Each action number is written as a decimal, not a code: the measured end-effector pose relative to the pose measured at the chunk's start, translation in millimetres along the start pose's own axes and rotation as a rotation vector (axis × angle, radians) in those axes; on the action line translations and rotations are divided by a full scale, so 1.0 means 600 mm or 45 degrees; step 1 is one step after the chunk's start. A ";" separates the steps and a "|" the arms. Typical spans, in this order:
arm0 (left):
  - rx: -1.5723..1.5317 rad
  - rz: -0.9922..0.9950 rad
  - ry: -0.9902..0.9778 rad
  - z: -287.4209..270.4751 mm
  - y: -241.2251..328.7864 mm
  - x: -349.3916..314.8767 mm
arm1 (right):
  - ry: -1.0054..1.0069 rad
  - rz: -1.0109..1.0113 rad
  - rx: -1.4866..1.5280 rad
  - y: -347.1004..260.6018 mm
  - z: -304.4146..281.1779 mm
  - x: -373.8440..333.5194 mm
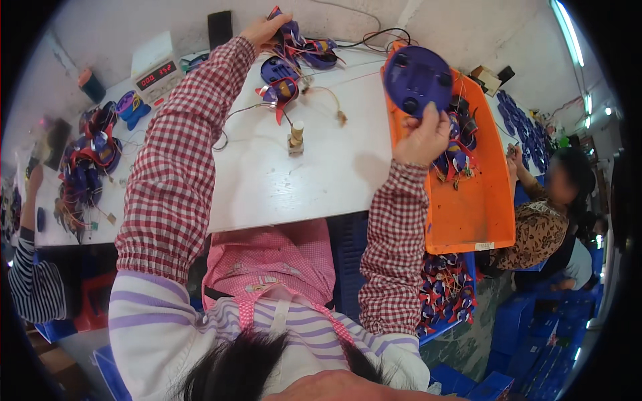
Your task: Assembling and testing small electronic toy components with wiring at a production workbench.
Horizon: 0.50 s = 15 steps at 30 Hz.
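Observation:
My right hand (pixel 424 139) pinches the lower edge of a purple oval plastic cover (pixel 420 72), holding it up over the far end of an orange bin (pixel 468 217). Wired purple-and-red plastic assemblies (pixel 457 157) lie in that bin. At the far side of the white table (pixel 301 190), my left hand (pixel 264 31) is closed on a wired purple-and-red assembly (pixel 289 33). Nearby on the table are a purple shell with wires (pixel 278 69) and a purple, orange and red assembly (pixel 282 91). A small brass-coloured post on a block (pixel 295 140) stands closer to me.
A white device with a red digital display (pixel 157 75) stands at the back left. Wired purple assemblies (pixel 90 157) are heaped at the table's left. A blue crate (pixel 447 294) of red-and-purple parts sits below the bin. Co-workers (pixel 552 214) sit right; another person's striped sleeve (pixel 37 287) shows left.

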<state>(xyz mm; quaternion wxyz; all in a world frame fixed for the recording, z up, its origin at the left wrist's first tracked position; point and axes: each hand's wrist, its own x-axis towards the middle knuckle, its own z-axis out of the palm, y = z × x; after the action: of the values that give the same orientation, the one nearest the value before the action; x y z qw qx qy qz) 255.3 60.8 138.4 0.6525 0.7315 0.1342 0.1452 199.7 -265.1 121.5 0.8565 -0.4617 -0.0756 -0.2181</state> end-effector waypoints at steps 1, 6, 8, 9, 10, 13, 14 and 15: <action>0.049 0.006 -0.030 -0.003 0.009 0.007 | 0.011 -0.016 0.013 -0.019 0.000 0.000; -0.050 0.096 -0.184 0.004 0.047 0.052 | 0.005 -0.154 0.160 -0.093 0.001 0.004; -0.107 0.112 -0.223 0.002 0.048 0.059 | 0.011 -0.228 0.160 -0.118 -0.003 0.009; -0.114 0.112 -0.263 -0.002 0.046 0.059 | -0.007 -0.236 0.177 -0.129 -0.006 0.014; -0.117 0.114 -0.303 -0.008 0.042 0.056 | 0.059 -0.231 0.159 -0.136 -0.008 0.022; -0.124 0.114 -0.376 -0.029 0.025 0.037 | 0.120 -0.400 0.062 -0.160 -0.024 0.058; -0.258 0.112 -0.297 -0.036 0.018 0.030 | 0.101 -0.299 0.112 -0.161 -0.032 0.068; -0.393 0.114 -0.224 -0.045 0.014 0.025 | 0.085 -0.208 0.163 -0.165 -0.040 0.079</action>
<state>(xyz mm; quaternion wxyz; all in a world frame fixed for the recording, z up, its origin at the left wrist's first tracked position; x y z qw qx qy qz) 258.9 90.5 150.0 0.7592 0.6377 0.0199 0.1285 196.4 -346.8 198.7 0.8657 -0.3909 -0.0982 -0.2969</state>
